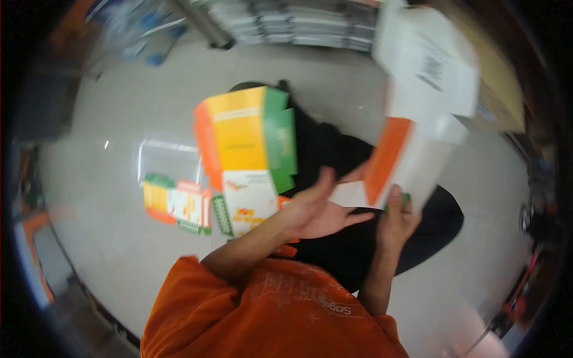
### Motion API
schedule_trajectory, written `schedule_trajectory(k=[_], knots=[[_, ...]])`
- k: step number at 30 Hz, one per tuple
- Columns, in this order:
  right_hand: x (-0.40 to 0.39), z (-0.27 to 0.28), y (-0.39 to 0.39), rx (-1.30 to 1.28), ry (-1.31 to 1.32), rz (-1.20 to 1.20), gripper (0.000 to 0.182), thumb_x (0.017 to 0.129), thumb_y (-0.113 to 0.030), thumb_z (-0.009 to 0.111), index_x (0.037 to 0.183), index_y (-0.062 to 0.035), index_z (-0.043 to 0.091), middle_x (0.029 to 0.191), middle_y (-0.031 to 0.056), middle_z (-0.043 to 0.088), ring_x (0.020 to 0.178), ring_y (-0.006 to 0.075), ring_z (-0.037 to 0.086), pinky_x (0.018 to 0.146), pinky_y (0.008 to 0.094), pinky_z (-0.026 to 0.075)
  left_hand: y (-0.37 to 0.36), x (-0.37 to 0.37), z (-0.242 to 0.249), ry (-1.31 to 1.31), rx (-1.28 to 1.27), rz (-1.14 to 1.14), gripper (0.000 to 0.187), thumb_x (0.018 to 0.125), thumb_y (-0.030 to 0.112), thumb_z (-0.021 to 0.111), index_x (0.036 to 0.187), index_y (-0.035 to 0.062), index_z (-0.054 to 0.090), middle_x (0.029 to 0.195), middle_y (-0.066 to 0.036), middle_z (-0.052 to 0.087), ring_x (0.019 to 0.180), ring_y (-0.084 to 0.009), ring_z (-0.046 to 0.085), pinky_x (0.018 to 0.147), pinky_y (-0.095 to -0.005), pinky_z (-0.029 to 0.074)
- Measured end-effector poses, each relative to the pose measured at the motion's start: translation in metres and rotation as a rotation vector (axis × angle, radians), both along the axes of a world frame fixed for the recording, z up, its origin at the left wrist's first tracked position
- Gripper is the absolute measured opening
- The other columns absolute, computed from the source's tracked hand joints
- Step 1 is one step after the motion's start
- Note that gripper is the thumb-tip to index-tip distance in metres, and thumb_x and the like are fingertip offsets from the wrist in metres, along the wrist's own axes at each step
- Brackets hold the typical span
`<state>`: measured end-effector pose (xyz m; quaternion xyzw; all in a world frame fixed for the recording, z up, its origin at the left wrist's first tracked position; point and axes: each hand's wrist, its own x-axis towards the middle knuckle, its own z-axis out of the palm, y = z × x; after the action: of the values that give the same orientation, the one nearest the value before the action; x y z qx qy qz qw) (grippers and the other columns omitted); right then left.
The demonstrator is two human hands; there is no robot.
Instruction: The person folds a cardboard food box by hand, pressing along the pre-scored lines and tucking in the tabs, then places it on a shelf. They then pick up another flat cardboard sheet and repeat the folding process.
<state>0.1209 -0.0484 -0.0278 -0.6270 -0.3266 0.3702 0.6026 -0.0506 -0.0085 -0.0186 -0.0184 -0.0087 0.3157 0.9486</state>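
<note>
My right hand (399, 219) grips the lower end of a flat cardboard box blank (427, 128), which stretches up and away from me. Its pale inner face shows, with dark print near the top and an orange panel along one side. My left hand (313, 210) is open, palm up with thumb and fingers spread, beside the blank's white lower flap (350, 194). Another unfolded box blank (242, 140), yellow, green, orange and white, lies over my left leg, partly behind my left forearm.
A smaller printed box blank (179, 203) lies on the shiny tiled floor (119, 256) at left. Stacked bundles (316, 27) stand at the back beside a metal leg (206, 24). Clear plastic with blue bits (140, 33) is at upper left. A brown carton (492, 98) stands at right.
</note>
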Motion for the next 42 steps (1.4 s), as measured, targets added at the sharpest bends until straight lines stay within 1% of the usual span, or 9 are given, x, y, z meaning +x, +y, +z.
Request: schedule_trajectory(k=[6, 11, 20, 24, 28, 31, 33, 36, 42], knots=[[-0.011, -0.008, -0.008, 0.104, -0.078, 0.043, 0.038, 0.094, -0.012, 0.061, 0.122, 0.0105, 0.05, 0.116, 0.0177, 0.059, 0.102, 0.0207, 0.058, 0.086, 0.0322, 0.048, -0.01, 0.006, -0.001, 0.236, 0.245, 0.186, 0.063, 0.097, 0.027, 0.055, 0.149, 0.008, 0.025, 0.145, -0.008, 0.04, 0.132, -0.0215, 0.04, 0.113, -0.0448, 0.027], [-0.014, 0.001, -0.007, 0.072, -0.052, 0.051, 0.032, 0.093, -0.009, 0.058, 0.118, 0.0104, 0.052, 0.112, 0.0148, 0.061, 0.095, 0.0188, 0.06, 0.082, 0.0301, 0.048, -0.001, -0.008, 0.003, 0.679, 0.371, 0.196, 0.04, 0.098, 0.02, 0.054, 0.133, 0.0003, 0.049, 0.113, -0.01, 0.063, 0.105, -0.0156, 0.06, 0.086, -0.0336, 0.056], [-0.022, 0.009, -0.006, -0.016, 0.179, 0.073, 0.046, 0.087, -0.018, 0.065, 0.117, 0.013, 0.051, 0.114, 0.0175, 0.056, 0.106, 0.0242, 0.054, 0.092, 0.0358, 0.043, -0.005, -0.014, 0.003, 0.957, 0.454, 0.266, 0.034, 0.098, 0.012, 0.052, 0.129, -0.0014, 0.051, 0.1, -0.011, 0.065, 0.083, -0.0124, 0.061, 0.063, -0.027, 0.06], [-0.027, 0.006, -0.005, -0.039, 0.125, 0.085, 0.052, 0.085, -0.016, 0.068, 0.124, 0.0124, 0.047, 0.116, 0.0184, 0.053, 0.108, 0.0263, 0.053, 0.096, 0.0373, 0.042, -0.007, -0.031, 0.013, 1.013, 0.453, 0.254, 0.037, 0.096, 0.009, 0.055, 0.131, -0.0009, 0.049, 0.1, -0.015, 0.065, 0.082, -0.0168, 0.065, 0.072, -0.0308, 0.06], [-0.024, 0.003, -0.006, -0.045, 0.157, -0.042, 0.054, 0.082, -0.009, 0.069, 0.127, 0.0085, 0.045, 0.115, 0.0165, 0.055, 0.105, 0.026, 0.055, 0.09, 0.0369, 0.047, -0.017, -0.134, 0.034, 1.362, 1.281, 0.157, 0.061, 0.078, 0.013, 0.074, 0.131, -0.0009, 0.048, 0.119, -0.017, 0.062, 0.102, -0.0316, 0.064, 0.083, -0.0388, 0.054], [0.004, -0.008, -0.006, -0.112, 0.122, -0.04, 0.056, 0.081, -0.012, 0.071, 0.127, 0.0077, 0.046, 0.114, 0.0152, 0.055, 0.105, 0.0245, 0.055, 0.091, 0.0355, 0.046, -0.023, -0.268, 0.04, 1.683, 0.615, 0.175, 0.053, 0.076, 0.005, 0.073, 0.126, 0.0039, 0.056, 0.114, -0.011, 0.066, 0.093, -0.0162, 0.066, 0.078, -0.0276, 0.055], [0.009, -0.008, -0.002, -0.09, 0.115, 0.001, 0.053, 0.081, -0.013, 0.071, 0.124, 0.0083, 0.049, 0.114, 0.0155, 0.057, 0.105, 0.0235, 0.056, 0.093, 0.0346, 0.045, -0.037, -0.363, -0.003, 2.169, 0.336, 0.477, 0.053, 0.079, 0.011, 0.073, 0.126, -0.001, 0.053, 0.109, -0.016, 0.064, 0.096, -0.0221, 0.066, 0.082, -0.03, 0.055], [0.013, -0.01, 0.002, -0.14, 0.109, -0.033, 0.045, 0.082, -0.013, 0.069, 0.116, 0.0125, 0.054, 0.11, 0.0168, 0.06, 0.103, 0.0249, 0.057, 0.095, 0.0346, 0.044, -0.095, -0.507, -0.108, 2.821, 0.186, 0.095, 0.105, 0.053, 0.043, 0.092, 0.135, -0.0012, 0.043, 0.136, -0.026, 0.041, 0.127, -0.0392, 0.042, 0.102, -0.0446, 0.043], [0.018, -0.002, 0.001, -0.169, 0.092, -0.117, 0.047, 0.083, -0.011, 0.068, 0.119, 0.0134, 0.051, 0.112, 0.0165, 0.058, 0.102, 0.0233, 0.058, 0.093, 0.0346, 0.045, -0.141, -0.58, -0.17, 2.701, 0.035, -0.131, 0.114, 0.048, 0.04, 0.094, 0.135, -0.0059, 0.037, 0.129, -0.027, 0.049, 0.117, -0.0365, 0.053, 0.095, -0.0413, 0.049]])
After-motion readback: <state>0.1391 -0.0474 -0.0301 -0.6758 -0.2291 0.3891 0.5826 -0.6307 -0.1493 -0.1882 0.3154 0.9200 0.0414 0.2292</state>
